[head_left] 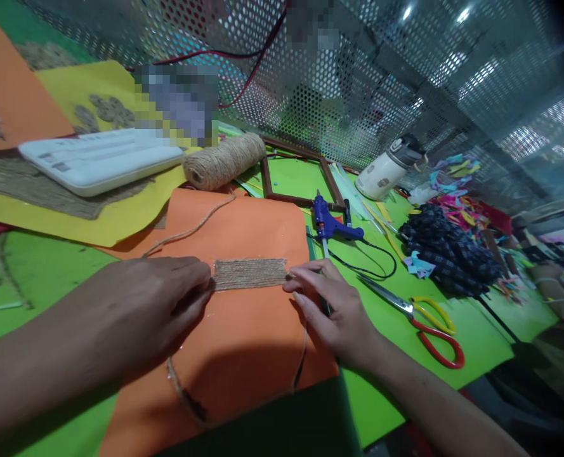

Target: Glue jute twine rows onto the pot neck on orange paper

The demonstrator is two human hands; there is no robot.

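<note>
Near the right hand point(341, 311), scissors point(409, 309)

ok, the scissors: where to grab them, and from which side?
I'd take the scissors by the red loop and yellow loop, coming in from the view's right. They lie flat with the loops at that end; the blades point the other way, tips near the black cord.
</note>
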